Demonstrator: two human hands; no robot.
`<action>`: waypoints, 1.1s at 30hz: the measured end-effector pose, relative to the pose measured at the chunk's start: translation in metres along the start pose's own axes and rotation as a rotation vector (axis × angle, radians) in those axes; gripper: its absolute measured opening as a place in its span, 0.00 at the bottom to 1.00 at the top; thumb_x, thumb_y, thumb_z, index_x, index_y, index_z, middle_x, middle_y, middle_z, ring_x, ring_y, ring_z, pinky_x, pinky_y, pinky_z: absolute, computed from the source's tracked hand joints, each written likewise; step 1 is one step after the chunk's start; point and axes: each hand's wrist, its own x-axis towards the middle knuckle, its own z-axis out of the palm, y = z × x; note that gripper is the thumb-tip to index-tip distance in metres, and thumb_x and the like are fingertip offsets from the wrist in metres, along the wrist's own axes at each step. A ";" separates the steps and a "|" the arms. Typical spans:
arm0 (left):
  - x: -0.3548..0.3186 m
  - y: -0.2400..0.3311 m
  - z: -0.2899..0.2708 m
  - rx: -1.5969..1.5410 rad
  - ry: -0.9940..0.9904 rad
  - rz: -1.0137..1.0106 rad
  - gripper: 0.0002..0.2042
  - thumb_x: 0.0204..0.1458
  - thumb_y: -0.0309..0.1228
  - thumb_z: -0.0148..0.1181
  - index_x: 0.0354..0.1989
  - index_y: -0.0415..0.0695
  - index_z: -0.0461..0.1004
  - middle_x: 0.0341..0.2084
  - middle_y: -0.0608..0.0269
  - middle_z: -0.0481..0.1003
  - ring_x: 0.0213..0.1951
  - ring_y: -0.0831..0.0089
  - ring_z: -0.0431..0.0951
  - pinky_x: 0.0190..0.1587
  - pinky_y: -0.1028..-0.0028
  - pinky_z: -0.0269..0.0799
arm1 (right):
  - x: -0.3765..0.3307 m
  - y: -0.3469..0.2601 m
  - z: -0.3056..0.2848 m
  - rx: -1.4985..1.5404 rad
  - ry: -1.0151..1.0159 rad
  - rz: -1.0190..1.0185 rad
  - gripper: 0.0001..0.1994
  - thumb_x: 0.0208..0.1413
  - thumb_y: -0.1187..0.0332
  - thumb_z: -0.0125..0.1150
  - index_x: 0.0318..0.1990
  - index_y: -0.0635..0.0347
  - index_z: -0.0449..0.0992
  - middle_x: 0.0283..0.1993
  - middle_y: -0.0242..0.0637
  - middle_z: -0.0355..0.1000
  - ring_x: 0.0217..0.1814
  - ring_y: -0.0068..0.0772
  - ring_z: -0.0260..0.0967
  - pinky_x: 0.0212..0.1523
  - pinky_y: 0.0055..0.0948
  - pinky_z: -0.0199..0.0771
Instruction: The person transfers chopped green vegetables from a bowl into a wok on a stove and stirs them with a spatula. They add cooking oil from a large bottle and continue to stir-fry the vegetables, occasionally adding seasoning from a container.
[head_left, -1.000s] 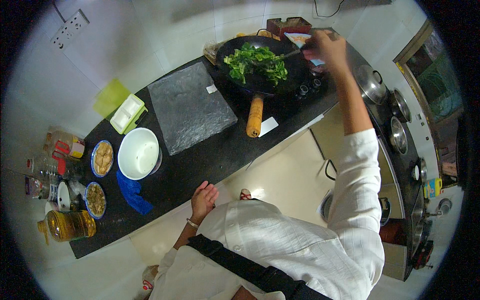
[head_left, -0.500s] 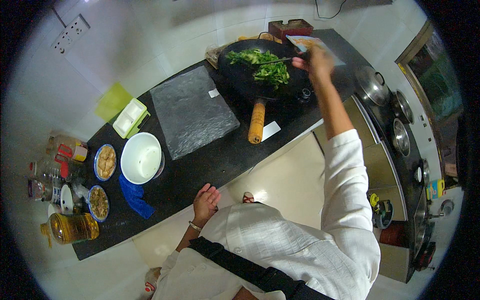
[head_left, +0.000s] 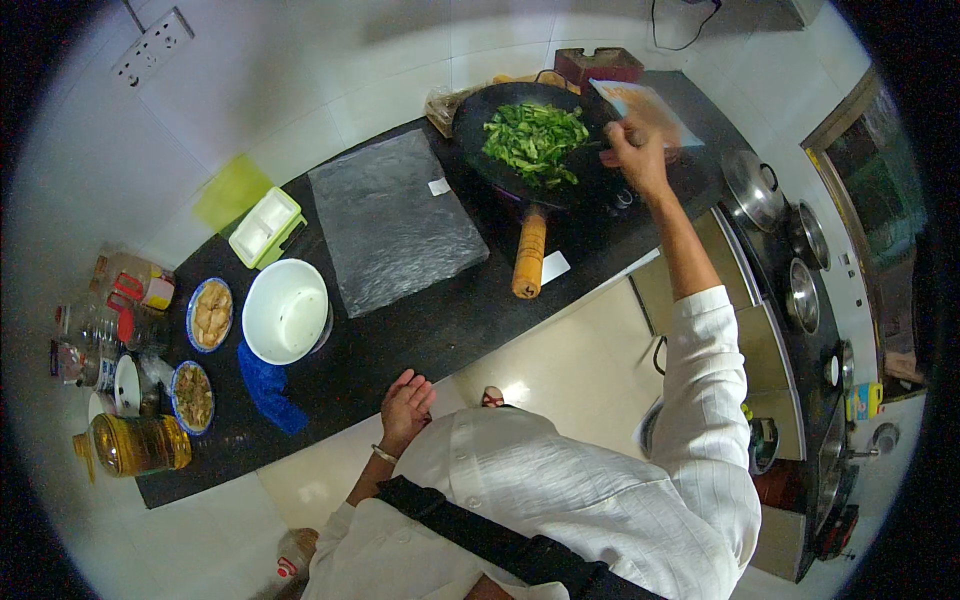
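The right hand (head_left: 643,165) grips a spatula (head_left: 636,139) at the right side of a black wok (head_left: 469,132); chopped greens (head_left: 538,145) lie inside the wok, whose wooden handle (head_left: 530,258) points toward the person; the left hand (head_left: 408,412) holds nothing, fingers loosely curled, near the edge of the dark counter (head_left: 372,350); left of the wok lies a grey board (head_left: 395,225); farther left stand a white bowl (head_left: 283,300), a blue cloth (head_left: 268,392) beside it, two dishes of food, and a bottle of yellow oil (head_left: 143,445).

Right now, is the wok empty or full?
Neither: partly filled. Chopped leafy greens lie heaped in the middle of the black wok, with its dark inner wall showing bare around them.
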 end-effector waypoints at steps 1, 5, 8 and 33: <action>-0.001 0.001 0.001 -0.001 0.008 0.004 0.17 0.53 0.27 0.48 0.52 0.42 0.62 0.45 0.54 0.66 0.48 0.61 0.68 0.51 0.61 0.67 | -0.002 -0.005 0.006 -0.104 -0.065 -0.029 0.11 0.52 0.66 0.53 0.24 0.66 0.67 0.16 0.32 0.63 0.17 0.21 0.65 0.19 0.25 0.64; 0.000 0.003 0.003 0.041 0.015 0.016 0.19 0.54 0.27 0.47 0.54 0.41 0.58 0.47 0.53 0.65 0.49 0.61 0.67 0.52 0.62 0.66 | -0.012 -0.041 0.005 -0.303 -0.192 -0.279 0.10 0.52 0.67 0.54 0.25 0.65 0.68 0.16 0.33 0.63 0.19 0.20 0.62 0.22 0.27 0.62; 0.023 -0.008 -0.018 0.129 -0.138 0.054 0.19 0.54 0.26 0.46 0.56 0.41 0.56 0.49 0.53 0.64 0.50 0.61 0.67 0.52 0.62 0.66 | -0.011 -0.045 -0.022 -0.283 -0.224 -0.195 0.09 0.52 0.67 0.54 0.26 0.65 0.69 0.17 0.34 0.63 0.19 0.21 0.60 0.22 0.26 0.63; 0.049 -0.036 -0.058 0.117 -0.116 0.157 0.16 0.54 0.28 0.48 0.51 0.43 0.63 0.45 0.54 0.67 0.45 0.65 0.71 0.46 0.66 0.71 | -0.040 -0.070 -0.026 -0.022 -0.299 -0.284 0.07 0.53 0.73 0.51 0.34 0.68 0.74 0.40 0.42 0.71 0.39 0.29 0.70 0.38 0.23 0.71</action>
